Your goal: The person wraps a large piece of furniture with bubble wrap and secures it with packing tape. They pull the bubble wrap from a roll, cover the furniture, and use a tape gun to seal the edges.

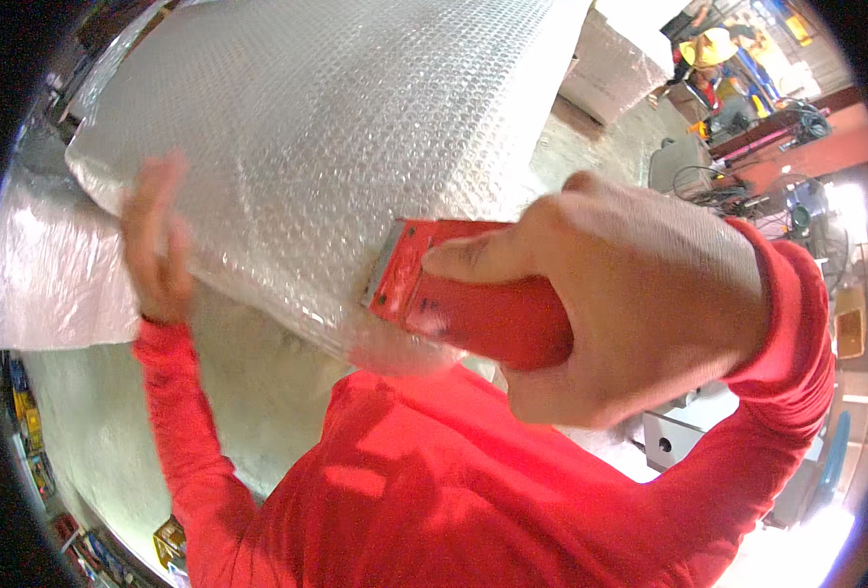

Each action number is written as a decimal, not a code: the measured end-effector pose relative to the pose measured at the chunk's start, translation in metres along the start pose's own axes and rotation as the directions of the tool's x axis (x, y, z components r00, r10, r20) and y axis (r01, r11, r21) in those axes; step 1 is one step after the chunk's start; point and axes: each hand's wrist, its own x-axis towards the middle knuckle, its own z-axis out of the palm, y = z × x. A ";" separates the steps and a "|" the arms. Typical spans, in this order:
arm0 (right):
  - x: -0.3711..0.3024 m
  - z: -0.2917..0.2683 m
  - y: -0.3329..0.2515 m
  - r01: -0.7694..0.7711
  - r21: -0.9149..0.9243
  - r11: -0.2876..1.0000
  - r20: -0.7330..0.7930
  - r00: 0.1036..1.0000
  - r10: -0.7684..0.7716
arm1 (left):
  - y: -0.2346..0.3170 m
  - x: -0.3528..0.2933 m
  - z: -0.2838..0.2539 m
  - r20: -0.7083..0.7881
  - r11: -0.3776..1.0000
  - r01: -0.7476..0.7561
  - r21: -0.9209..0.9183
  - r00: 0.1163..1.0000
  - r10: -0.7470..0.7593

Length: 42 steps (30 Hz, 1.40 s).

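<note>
A large block-shaped thing covered in clear bubble wrap [326, 118] takes up the upper middle of the view. My right hand [640, 294] is closed around a red hand tool with a metal front edge [493, 309]; its exact kind does not show. The thumb lies along the tool's top, and its front end is over the near right part of the bubble wrap. Whether it touches the wrap I cannot tell. At the wrap's left edge, my left hand [157, 245] is raised with fingers stretched out, blurred by motion and holding nothing visible.
Another wrapped block [52, 269] stands at the left, and a further wrapped box [615, 69] is at the back right. A person in a yellow hat [710, 49] is far off at the upper right. Coiled cables [806, 122] and a fan [801, 216] are along the right side.
</note>
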 end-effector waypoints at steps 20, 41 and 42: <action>0.035 0.339 0.171 0.393 0.242 0.887 -0.592 0.785 -0.186 | 0.186 -0.035 0.035 0.001 0.991 0.116 0.071 0.993 -0.116; 0.168 0.423 0.161 0.184 0.238 0.954 -0.499 0.866 -0.043 | 0.253 -0.196 0.180 0.777 -0.655 -0.533 -0.536 -0.007 -0.630; 0.168 0.416 0.155 0.114 0.160 0.981 -0.450 0.893 -0.031 | 0.247 -0.190 0.179 0.769 -0.633 -0.536 -0.559 -0.049 -0.638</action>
